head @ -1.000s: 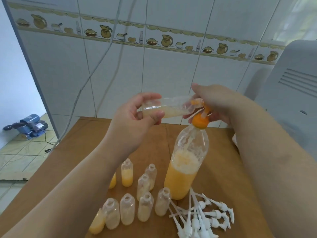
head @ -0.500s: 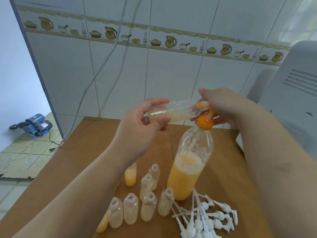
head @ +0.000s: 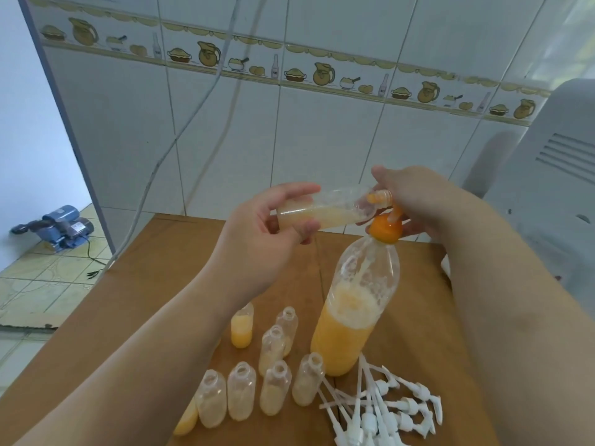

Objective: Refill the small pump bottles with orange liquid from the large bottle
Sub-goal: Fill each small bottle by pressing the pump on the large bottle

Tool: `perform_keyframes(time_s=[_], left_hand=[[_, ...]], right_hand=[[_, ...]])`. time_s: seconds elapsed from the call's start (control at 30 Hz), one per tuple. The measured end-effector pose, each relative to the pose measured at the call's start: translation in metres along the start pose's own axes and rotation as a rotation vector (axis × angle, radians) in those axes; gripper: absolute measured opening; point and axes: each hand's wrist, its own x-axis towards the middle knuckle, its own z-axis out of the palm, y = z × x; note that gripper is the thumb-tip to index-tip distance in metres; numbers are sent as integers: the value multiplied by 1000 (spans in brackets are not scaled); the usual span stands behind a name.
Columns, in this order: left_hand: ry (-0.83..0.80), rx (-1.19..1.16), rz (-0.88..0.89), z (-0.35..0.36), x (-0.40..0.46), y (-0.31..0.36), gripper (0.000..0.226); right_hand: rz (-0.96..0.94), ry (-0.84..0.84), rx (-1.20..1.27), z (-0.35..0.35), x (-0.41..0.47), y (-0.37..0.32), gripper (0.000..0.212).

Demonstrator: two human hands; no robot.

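Observation:
My left hand (head: pixel 267 239) grips a small clear bottle (head: pixel 325 209) held sideways, partly filled with pale orange liquid. Its mouth meets the orange pump spout (head: pixel 381 197) on the large bottle (head: pixel 357 304), which stands upright on the wooden table (head: pixel 145 294) about half full of orange liquid. My right hand (head: pixel 415 201) is curled over the orange pump top (head: pixel 384 228). Several small open bottles (head: pixel 273 391) stand in front, most holding pale liquid, one (head: pixel 242 329) brighter orange. A pile of white pump heads (head: pixel 383 410) lies at the front right.
A tiled wall with a jug border rises behind the table. A white plastic chair back (head: pixel 547 194) stands on the right. Cables (head: pixel 180 130) hang down the wall. A blue water pump (head: pixel 61 226) sits on the floor at the left.
Both hands with the small bottle stay at the large bottle's pump. The view has shifted slightly; the liquid level in the small bottle looks about the same.

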Motion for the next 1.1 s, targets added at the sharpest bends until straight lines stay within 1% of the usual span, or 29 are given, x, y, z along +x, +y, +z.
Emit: perform_keyframes(time_s=[0.07, 0.17, 0.27, 0.33, 0.4, 0.5, 0.63, 0.73, 0.8, 0.87, 0.93, 1.0, 1.1], left_hand=[[-6, -3, -21, 0, -1, -5, 34], [-6, -4, -56, 1, -3, -8, 35], [-14, -19, -41, 1, -2, -4, 35], [-19, -23, -21, 0, 0, 1, 35], [-15, -22, -12, -1, 1, 3, 35], [-13, -10, -29, -2, 1, -4, 34], [-23, -20, -64, 0, -2, -8, 35], [-32, -22, -43, -1, -1, -3, 35], [-29, -19, -22, -3, 1, 1, 35], [-21, -9, -8, -3, 2, 2, 35], [-13, -3, -22, -2, 2, -2, 35], [-15, 2, -46, -1, 2, -5, 35], [-16, -8, -57, 0, 0, -7, 36]], right_hand=[[7, 29, 25, 6, 0, 3, 42], [12, 30, 4, 10, -4, 5, 45], [19, 27, -14, 3, -3, 2, 48], [-13, 17, -15, -3, 0, 0, 51], [-47, 10, 11, -3, 3, 3, 49], [-44, 26, 41, 5, 5, 8, 47], [-28, -9, -4, 7, 1, 9, 50], [-34, -50, -9, -1, -3, 4, 46], [-67, -37, -10, -2, -4, 1, 42], [-66, 4, 3, 1, 0, 0, 43], [-59, 30, -54, 6, 4, 1, 45], [-59, 36, -106, 10, 5, 1, 43], [-71, -9, -158, 8, 2, 4, 37]])
